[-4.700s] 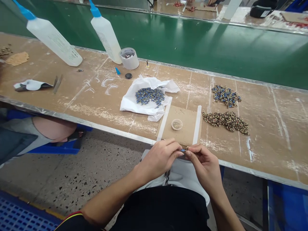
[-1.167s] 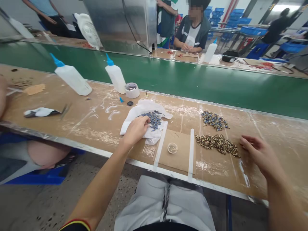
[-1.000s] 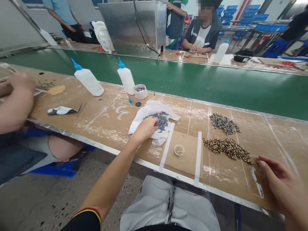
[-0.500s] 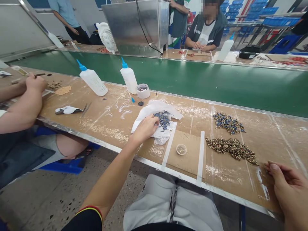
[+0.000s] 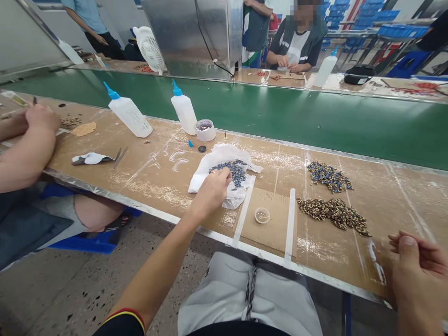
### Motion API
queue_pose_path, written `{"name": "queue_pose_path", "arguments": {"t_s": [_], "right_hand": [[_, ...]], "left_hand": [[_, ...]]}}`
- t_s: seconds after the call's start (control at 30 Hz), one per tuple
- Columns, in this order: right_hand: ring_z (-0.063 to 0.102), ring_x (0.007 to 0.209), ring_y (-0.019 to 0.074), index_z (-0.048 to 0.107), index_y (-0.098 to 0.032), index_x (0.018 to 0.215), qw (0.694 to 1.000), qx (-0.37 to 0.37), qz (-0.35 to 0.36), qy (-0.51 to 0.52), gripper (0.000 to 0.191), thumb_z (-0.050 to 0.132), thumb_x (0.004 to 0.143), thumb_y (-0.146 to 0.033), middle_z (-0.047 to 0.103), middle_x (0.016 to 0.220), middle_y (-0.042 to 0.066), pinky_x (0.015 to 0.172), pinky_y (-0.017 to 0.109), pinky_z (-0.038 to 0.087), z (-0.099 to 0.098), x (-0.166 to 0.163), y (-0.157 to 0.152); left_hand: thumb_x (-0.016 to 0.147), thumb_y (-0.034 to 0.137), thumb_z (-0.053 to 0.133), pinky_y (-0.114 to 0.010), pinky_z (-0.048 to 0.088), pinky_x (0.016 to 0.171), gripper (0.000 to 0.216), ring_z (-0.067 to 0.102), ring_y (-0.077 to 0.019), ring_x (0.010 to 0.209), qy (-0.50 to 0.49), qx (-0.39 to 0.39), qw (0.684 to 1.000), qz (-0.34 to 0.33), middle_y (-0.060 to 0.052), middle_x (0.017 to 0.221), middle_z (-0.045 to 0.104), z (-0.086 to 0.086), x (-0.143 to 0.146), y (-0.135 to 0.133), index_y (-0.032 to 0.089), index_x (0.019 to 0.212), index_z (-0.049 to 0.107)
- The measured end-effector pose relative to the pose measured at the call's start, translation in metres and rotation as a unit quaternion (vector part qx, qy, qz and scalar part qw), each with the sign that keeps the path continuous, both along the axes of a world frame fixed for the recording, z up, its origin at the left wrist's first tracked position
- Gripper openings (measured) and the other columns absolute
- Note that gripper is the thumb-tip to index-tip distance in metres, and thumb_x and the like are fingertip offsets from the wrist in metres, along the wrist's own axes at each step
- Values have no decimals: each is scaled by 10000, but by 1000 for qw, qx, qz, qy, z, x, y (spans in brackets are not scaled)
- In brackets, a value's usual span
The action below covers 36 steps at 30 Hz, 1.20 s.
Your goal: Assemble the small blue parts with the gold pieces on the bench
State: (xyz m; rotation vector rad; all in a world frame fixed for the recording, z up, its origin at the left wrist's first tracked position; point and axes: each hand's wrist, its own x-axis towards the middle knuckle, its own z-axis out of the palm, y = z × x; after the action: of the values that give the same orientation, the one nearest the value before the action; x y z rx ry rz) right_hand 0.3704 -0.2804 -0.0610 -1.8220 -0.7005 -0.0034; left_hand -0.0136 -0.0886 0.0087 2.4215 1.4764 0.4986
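Observation:
My left hand (image 5: 212, 189) reaches onto a crumpled white paper (image 5: 210, 165) that carries a heap of small blue parts (image 5: 235, 170); its fingers are curled in a pinch at the heap's edge. What they hold is too small to make out. My right hand (image 5: 418, 270) rests at the table's near right edge with fingers loosely apart and nothing in them. Between the hands lie a small white cap (image 5: 262, 215) on a cardboard square, a brown-gold pile of parts (image 5: 332, 213) and a smaller blue pile (image 5: 329, 170).
Two white squeeze bottles (image 5: 128, 114) (image 5: 184, 112) and a tape roll (image 5: 205, 129) stand at the back of the brown worktable (image 5: 157, 172). A green conveyor belt (image 5: 315, 119) runs behind. A co-worker's arm (image 5: 24, 144) lies at the left; another person sits across the belt.
Earlier both hands held a small part together at the table edge. Since then my left hand went to the blue heap, and my right hand drew back to the near right edge.

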Motion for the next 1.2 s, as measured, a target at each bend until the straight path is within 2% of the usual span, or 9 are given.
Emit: {"name": "queue_pose_path", "arguments": {"t_s": [0.07,0.13,0.2,0.3,0.5,0.73,0.97,1.1,1.2], "right_hand": [[713,885,343,691,-263,995,998,6,56,2,296,633,856,-518,712,948,195,831,517,562,11,-30,4],[704,821,295,686,-239,976,980,-23,200,3,256,652,860,-464,712,897,129,805,482,560,19,-62,9],[694,844,261,677,-228,1026,930,-73,360,-4,240,637,883,-416,714,937,94,800,425,552,23,-94,18],[674,819,220,640,-200,1114,878,-114,464,29,267,580,932,-386,704,924,75,733,345,546,24,-133,33],[616,741,180,650,-186,1067,875,-107,470,54,217,584,943,-350,659,865,53,662,302,494,22,-158,53],[577,809,173,704,-225,914,864,-53,495,-71,128,581,942,-242,581,931,52,685,295,457,30,-166,75],[554,854,204,691,-209,880,859,-58,466,-201,174,536,958,-207,567,932,69,769,348,451,38,-165,87],[553,851,203,682,-207,859,849,-85,491,-175,165,546,951,-214,568,914,64,760,346,444,40,-157,87],[578,863,191,677,-208,841,852,-76,509,-97,149,567,940,-215,589,933,55,762,326,451,38,-157,87]], "left_hand": [[973,184,410,-286,414,724,125,559,-175,764,-116,-59,991,7,-41,844,636,4,-3,-20,177,941,531],[988,261,427,-243,405,660,131,541,-135,681,-227,-152,962,-4,-13,790,643,4,-4,-43,181,969,528],[988,310,442,-222,407,610,183,513,-115,617,-299,-236,925,-9,-5,750,644,0,-5,-63,173,1042,549],[976,308,472,-222,447,612,245,540,-113,629,-331,-306,893,0,-25,777,673,-7,-7,-87,155,1113,606],[957,258,504,-256,545,731,247,666,-136,728,-347,-329,878,21,-80,934,747,-15,-10,-103,133,1093,667],[875,212,625,-251,534,808,148,675,-176,877,-358,-336,871,2,-61,940,740,-15,-3,-103,143,943,736],[846,211,663,-218,523,736,112,658,-144,791,-405,-394,825,-6,-56,883,739,-25,6,-105,132,901,719],[853,194,645,-221,530,754,119,671,-143,813,-406,-417,813,-25,-56,918,746,-26,15,-103,137,935,708],[857,190,636,-199,510,710,109,641,-120,760,-383,-402,829,-57,-40,862,729,-27,22,-101,135,902,719]]}}
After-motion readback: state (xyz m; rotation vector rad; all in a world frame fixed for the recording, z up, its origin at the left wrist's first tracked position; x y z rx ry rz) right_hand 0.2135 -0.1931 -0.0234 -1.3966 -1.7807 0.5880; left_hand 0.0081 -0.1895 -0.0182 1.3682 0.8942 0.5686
